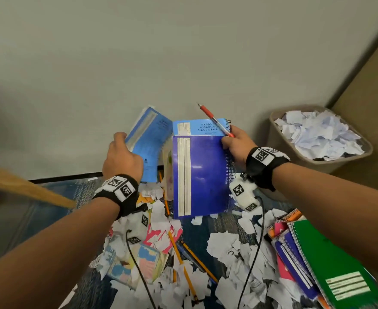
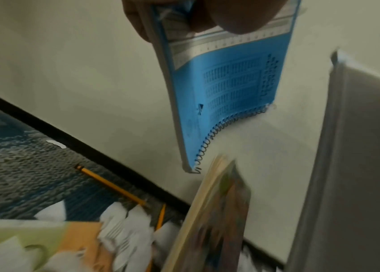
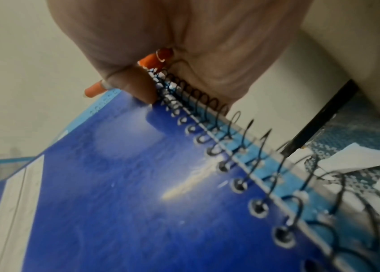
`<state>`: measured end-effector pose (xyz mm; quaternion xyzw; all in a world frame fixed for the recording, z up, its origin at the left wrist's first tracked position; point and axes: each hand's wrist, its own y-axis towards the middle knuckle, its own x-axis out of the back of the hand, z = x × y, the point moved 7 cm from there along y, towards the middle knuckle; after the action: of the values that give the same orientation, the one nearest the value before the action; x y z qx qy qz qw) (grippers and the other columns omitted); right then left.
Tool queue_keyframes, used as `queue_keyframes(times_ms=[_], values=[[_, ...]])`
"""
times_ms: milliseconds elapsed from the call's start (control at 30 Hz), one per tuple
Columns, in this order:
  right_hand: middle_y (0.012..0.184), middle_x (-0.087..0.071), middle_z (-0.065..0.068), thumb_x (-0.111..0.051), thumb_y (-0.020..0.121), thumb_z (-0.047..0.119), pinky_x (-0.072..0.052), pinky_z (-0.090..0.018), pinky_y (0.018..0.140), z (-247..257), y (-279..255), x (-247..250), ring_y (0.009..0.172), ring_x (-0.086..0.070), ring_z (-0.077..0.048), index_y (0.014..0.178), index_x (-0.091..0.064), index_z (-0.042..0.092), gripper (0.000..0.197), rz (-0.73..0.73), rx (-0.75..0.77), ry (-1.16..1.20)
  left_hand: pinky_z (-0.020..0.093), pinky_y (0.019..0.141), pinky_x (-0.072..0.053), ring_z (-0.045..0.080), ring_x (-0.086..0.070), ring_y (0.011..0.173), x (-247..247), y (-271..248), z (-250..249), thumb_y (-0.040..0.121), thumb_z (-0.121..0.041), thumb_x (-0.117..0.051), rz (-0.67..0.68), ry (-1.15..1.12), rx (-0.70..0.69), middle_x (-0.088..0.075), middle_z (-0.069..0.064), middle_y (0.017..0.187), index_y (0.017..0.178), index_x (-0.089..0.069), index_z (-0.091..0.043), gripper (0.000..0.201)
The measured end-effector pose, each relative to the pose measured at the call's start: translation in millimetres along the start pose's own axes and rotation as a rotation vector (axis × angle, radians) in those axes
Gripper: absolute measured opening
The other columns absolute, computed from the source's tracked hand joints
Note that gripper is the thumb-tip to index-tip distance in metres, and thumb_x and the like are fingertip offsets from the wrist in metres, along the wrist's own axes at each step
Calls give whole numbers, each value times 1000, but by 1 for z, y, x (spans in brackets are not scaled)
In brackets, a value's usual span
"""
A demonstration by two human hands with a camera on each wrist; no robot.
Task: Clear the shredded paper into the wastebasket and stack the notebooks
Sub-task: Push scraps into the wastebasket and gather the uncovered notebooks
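My left hand (image 1: 121, 157) grips a light blue spiral notebook (image 1: 149, 143) by its edge, held up off the floor; in the left wrist view that light blue notebook (image 2: 226, 88) hangs from my fingers. My right hand (image 1: 235, 143) pinches a dark blue spiral notebook (image 1: 202, 177) together with a second light blue one (image 1: 203, 127) behind it and a red pen (image 1: 214, 119). The right wrist view has my thumb on the dark blue cover (image 3: 137, 202) at the coil, beside the pen (image 3: 153, 60). Shredded paper (image 1: 235, 253) litters the carpet below. The wastebasket (image 1: 317, 141) at right holds crumpled paper.
A stack of notebooks with a green one (image 1: 337, 266) on top lies at lower right. Pencils (image 1: 181, 262), a pastel notepad (image 1: 136, 262) and pink scraps lie among the shreds. A wall stands straight ahead; a wooden piece (image 1: 23, 186) juts in from the left.
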<state>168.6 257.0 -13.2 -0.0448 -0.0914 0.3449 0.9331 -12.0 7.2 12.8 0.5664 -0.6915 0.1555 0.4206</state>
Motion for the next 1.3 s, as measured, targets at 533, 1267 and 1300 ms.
queue_keyframes(times_ms=[533, 1267, 1300], values=[[110, -64, -23, -56, 68, 6, -52, -62, 87, -45, -8, -15, 97, -65, -40, 115, -55, 7, 47, 35, -223, 74, 41, 67, -56, 28, -70, 74, -74, -38, -6, 94, -7, -54, 732, -580, 186, -71, 11, 93, 107, -55, -25, 23], [78, -56, 4, -51, 93, 19, -36, -28, 73, -128, -83, 204, 72, -51, -16, 78, -56, 22, 16, 357, -366, -1096, 16, 58, -46, 14, -58, 75, -164, -120, -26, 97, -15, -51, 1264, 404, -199, -65, 13, 118, 120, -63, -7, 28], [91, -59, 3, -52, 96, 20, -38, -29, 82, -132, -80, 217, 83, -55, -19, 89, -60, 23, 11, 347, -328, -1202, 16, 57, -44, 15, -57, 75, -164, -120, -20, 97, -17, -50, 1263, 444, -213, -65, 13, 117, 120, -63, -7, 28]])
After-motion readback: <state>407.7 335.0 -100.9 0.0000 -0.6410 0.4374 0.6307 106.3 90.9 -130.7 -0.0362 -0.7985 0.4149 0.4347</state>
